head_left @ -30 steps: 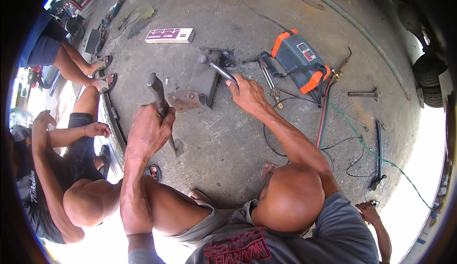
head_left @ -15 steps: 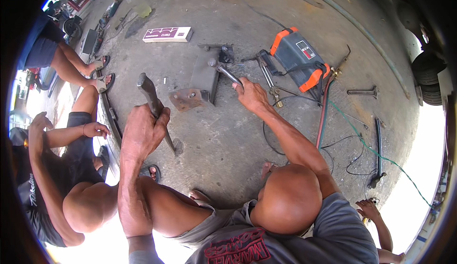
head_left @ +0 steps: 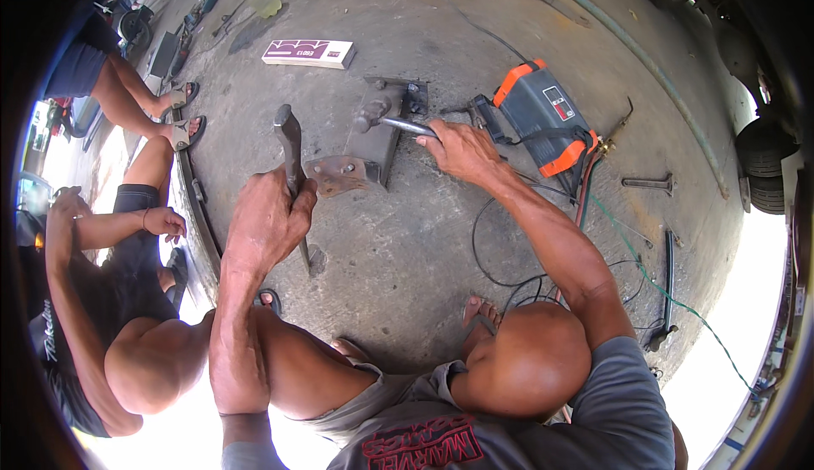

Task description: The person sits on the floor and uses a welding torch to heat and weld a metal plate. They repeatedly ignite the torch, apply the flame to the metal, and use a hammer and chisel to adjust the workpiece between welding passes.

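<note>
My left hand (head_left: 270, 220) is closed around a metal bar (head_left: 289, 137), thick at its upper end and thin below. The bar stands nearly upright, its lower end by a dark spot on the concrete. My right hand (head_left: 465, 152) grips a hammer (head_left: 409, 125) by its handle. The hammer head lies over a grey metal bracket (head_left: 373, 141); I cannot tell whether they touch. A rusty plate with bolt-like knobs (head_left: 339, 175) forms the bracket's near end, close to the bar.
A white and purple box (head_left: 308, 53) lies beyond the bracket. On the right are a grey and orange machine (head_left: 547, 114) with cables, a gas torch (head_left: 615, 135), a loose metal tool (head_left: 649, 183) and a green cord (head_left: 644, 271). Two people are at the left, one seated (head_left: 102, 300).
My left hand has moved right and away from me, bringing the bar's top nearer the bracket. My right hand has risen and the hammer handle lies flatter, its head shifted left.
</note>
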Motion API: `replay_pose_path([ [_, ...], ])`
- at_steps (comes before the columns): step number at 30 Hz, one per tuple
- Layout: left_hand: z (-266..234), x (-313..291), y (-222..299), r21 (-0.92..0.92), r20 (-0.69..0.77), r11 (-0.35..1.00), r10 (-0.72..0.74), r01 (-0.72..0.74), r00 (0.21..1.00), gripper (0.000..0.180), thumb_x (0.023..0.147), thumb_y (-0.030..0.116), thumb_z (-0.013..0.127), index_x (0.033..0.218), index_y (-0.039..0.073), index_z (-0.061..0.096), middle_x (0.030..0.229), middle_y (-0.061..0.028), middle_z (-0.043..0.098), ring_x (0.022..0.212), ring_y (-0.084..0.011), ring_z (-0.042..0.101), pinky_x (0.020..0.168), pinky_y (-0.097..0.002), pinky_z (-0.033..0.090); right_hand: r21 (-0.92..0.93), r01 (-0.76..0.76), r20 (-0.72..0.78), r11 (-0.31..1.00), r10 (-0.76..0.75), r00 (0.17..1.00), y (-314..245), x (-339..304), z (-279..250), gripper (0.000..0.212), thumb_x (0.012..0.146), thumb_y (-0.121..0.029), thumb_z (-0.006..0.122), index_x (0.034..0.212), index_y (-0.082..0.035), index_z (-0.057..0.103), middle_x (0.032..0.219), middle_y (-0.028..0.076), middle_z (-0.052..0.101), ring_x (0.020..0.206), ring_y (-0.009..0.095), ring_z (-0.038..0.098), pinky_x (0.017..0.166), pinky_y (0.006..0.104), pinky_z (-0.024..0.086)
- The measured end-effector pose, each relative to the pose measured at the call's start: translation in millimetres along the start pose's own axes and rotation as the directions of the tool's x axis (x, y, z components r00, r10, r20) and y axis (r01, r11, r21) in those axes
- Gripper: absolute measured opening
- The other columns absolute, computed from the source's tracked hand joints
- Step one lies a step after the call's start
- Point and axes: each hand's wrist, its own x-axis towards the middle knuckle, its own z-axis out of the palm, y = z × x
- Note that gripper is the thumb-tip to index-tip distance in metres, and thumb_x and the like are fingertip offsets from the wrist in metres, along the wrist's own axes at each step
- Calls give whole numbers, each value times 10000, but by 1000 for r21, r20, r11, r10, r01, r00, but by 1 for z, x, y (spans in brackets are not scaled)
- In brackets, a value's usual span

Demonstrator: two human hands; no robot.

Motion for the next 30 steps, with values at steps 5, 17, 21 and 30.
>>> replay_pose_path([
  [5, 1, 6, -3, -88, -93, 996, 23, -31, 995, 444, 1042, 305, 659, 862, -100, 634, 620, -251, 562, 566, -318, 573, 620, -493, 442, 404, -399, -40, 823, 452, 891, 2, -27, 35, 454, 1106, -424, 542, 1058, 18, 633, 806, 216, 667, 732, 394, 662, 726, 521, 493],
  [17, -103, 32, 93, -56, -346, 965, 221, -256, 912, 645, 1006, 619, 663, 948, -12, 779, 708, -67, 717, 581, -129, 640, 544, -279, 463, 693, -542, 215, 476, 580, 785, 10, -157, 15, 295, 1117, -353, 590, 1026, -73, 600, 677, -53, 455, 515, 48, 388, 442, 269, 314],
  [21, -72, 69, 97, -29, -385, 944, 293, -329, 875, 611, 1036, 491, 667, 772, -54, 746, 549, -129, 609, 482, -238, 635, 522, -417, 481, 718, -503, 177, 481, 573, 800, -1, -174, -16, 298, 1119, -355, 588, 1039, -69, 612, 681, -45, 473, 521, 48, 394, 449, 262, 317],
  [30, -23, 97, 104, -90, -382, 879, 403, -468, 831, 582, 1030, 590, 642, 974, 28, 783, 754, -95, 720, 667, -201, 668, 618, -400, 508, 746, -493, 133, 448, 625, 769, -3, -233, -46, 323, 1121, -362, 586, 1062, -49, 642, 699, -40, 506, 533, 46, 408, 468, 247, 322],
])
